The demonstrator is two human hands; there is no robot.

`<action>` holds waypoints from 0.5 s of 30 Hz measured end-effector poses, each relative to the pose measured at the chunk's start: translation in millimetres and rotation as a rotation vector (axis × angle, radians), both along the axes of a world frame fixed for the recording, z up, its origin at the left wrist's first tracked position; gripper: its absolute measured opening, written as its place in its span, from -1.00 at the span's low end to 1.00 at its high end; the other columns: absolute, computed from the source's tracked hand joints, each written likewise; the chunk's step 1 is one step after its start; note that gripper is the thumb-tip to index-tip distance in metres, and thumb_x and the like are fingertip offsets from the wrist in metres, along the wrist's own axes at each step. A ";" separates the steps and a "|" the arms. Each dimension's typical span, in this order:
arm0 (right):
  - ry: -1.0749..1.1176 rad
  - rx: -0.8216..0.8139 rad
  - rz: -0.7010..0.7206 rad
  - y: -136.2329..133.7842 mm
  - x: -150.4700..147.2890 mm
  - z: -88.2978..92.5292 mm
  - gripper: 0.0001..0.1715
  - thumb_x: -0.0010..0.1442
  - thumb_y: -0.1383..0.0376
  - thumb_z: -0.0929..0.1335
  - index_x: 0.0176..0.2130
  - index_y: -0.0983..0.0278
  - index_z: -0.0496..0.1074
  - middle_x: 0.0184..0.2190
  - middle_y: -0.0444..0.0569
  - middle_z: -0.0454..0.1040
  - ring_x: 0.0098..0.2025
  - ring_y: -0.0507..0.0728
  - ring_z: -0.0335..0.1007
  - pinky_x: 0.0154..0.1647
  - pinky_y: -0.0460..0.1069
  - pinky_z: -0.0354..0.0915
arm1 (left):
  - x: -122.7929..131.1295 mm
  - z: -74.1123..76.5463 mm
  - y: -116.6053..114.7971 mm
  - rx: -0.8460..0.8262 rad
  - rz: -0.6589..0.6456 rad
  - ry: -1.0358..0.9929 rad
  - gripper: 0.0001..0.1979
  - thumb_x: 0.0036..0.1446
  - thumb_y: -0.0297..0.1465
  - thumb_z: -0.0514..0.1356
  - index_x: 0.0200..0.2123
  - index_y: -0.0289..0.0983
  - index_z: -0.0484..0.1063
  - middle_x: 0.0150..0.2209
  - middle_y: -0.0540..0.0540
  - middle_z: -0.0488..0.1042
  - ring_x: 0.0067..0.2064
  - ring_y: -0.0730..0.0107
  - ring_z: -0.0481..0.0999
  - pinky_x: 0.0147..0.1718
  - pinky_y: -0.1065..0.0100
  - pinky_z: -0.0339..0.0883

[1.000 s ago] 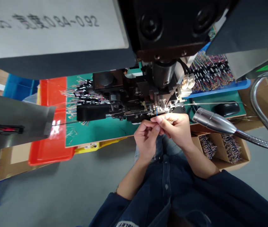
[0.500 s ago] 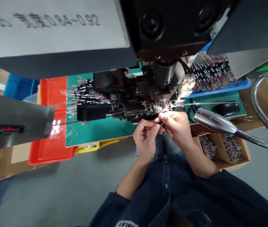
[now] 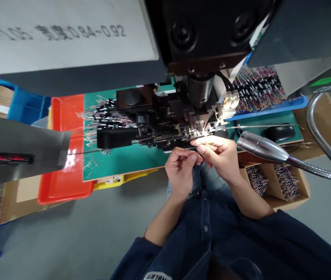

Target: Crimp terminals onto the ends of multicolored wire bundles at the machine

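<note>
While the left hand [image 3: 180, 169] has its grip pressed thumb to forefinger, whether on anything I cannot tell, the right hand [image 3: 222, 155] pinches thin wires [image 3: 211, 144]. The wires show within its grip, close in front of the black machine [image 3: 201, 91] over the green table [image 3: 127, 161].

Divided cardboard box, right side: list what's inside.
Wire bundles with black parts show in two compartments of the box; its bottom, covered by them, cannot be seen.

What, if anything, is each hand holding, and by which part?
The right hand pinches thin wires; where along their length is unclear. The left hand is closed in a pinch; anything inside it is hidden.
</note>
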State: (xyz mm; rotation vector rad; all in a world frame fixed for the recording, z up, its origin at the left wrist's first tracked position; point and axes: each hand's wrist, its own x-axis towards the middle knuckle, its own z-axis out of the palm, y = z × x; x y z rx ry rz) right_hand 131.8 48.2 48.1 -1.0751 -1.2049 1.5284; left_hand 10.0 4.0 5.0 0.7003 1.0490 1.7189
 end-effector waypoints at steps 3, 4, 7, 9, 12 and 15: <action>-0.002 0.076 -0.002 -10.6 16.9 -12.0 -0.66 0.38 0.01 0.54 -0.17 0.24 0.68 -0.59 -0.20 0.43 -0.58 0.00 0.22 -0.54 -0.07 0.15 | 1.6 5.0 -1.6 0.028 -0.008 -0.051 -0.75 0.30 -0.27 0.53 -0.28 -0.22 0.56 -0.43 0.05 0.61 -0.41 0.51 0.60 -0.32 0.45 0.49; -0.019 0.099 0.012 -15.2 22.7 -18.3 -0.67 0.41 0.03 0.53 -0.19 0.24 0.66 -0.57 -0.20 0.41 -0.56 0.00 0.22 -0.52 -0.06 0.14 | 2.2 6.7 -2.5 0.032 -0.016 -0.070 -0.75 0.30 -0.27 0.53 -0.29 -0.22 0.56 -0.43 0.05 0.61 -0.39 0.51 0.60 -0.28 0.44 0.50; -0.134 0.213 0.141 -30.0 33.9 -38.7 -0.77 0.40 0.13 0.55 -0.10 0.24 0.63 -0.42 -0.15 0.47 -0.45 0.02 0.25 -0.44 -0.05 0.16 | 5.8 10.7 -6.2 -0.016 -0.051 -0.121 -0.69 0.29 -0.20 0.53 -0.32 -0.21 0.54 -0.44 0.05 0.58 -0.29 0.44 0.62 -0.13 0.37 0.53; -0.230 0.336 0.220 -39.2 35.6 -49.2 -0.77 0.37 0.19 0.57 -0.03 0.22 0.61 -0.28 -0.10 0.52 -0.33 0.06 0.34 -0.32 -0.02 0.27 | 9.9 11.8 -9.1 -0.064 -0.080 -0.158 -0.64 0.27 -0.15 0.54 -0.35 -0.20 0.51 -0.46 0.05 0.55 -0.26 0.40 0.62 -0.09 0.34 0.54; -0.304 0.428 0.195 -50.4 41.8 -55.6 -0.89 0.46 0.22 0.49 -0.08 0.22 0.60 -0.23 -0.06 0.53 -0.24 0.10 0.43 -0.22 0.02 0.36 | 17.6 11.6 -15.1 -0.072 -0.125 -0.210 -0.65 0.25 -0.14 0.55 -0.33 -0.19 0.51 -0.43 0.05 0.59 -0.23 0.38 0.65 -0.02 0.32 0.54; -0.387 0.426 0.126 -58.1 75.4 -51.4 -0.77 0.52 0.16 0.46 -0.19 0.21 0.63 -0.32 -0.07 0.56 -0.33 0.11 0.46 -0.30 0.03 0.37 | 22.8 8.1 -23.7 -0.072 -0.146 -0.181 -0.71 0.28 -0.13 0.53 -0.19 -0.17 0.61 -0.17 -0.07 0.73 -0.04 0.30 0.71 0.17 0.22 0.53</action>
